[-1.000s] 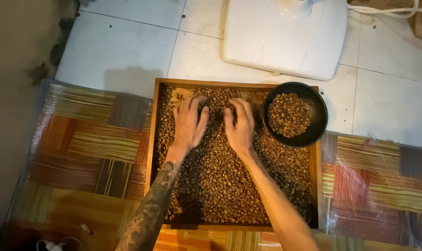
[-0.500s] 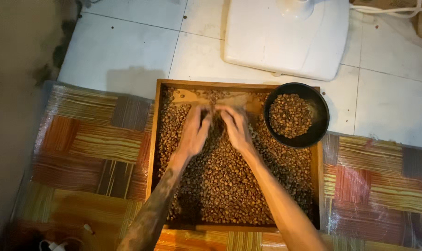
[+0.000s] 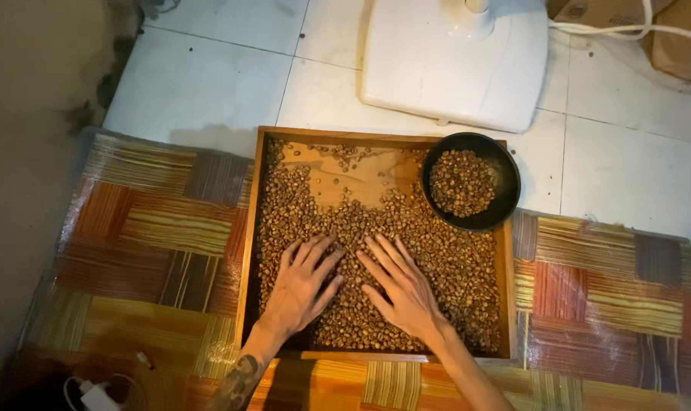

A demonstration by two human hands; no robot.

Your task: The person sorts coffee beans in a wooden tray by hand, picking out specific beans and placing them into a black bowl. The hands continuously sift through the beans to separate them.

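A striped mat [image 3: 132,251] in orange, brown and yellow bands covers the floor at the left, with a small white plug and cord [image 3: 94,392] lying at its near corner. On the mat sits a shallow wooden tray [image 3: 248,251], filled with small tan and brown beans [image 3: 444,266] spread in a loose single layer; a bare patch of wood shows near the tray's far edge. The left hand [image 3: 300,285] lies flat on the beans near the tray's near side, fingers spread and holding nothing. Just beside it, the right hand [image 3: 402,285] also rests palm down on the beans, fingers splayed, not gripping. At the tray's far right corner stands a black bowl [image 3: 505,190] partly filled with the same beans. Beyond the tray, on white floor tiles, stands a white appliance base [image 3: 452,68].
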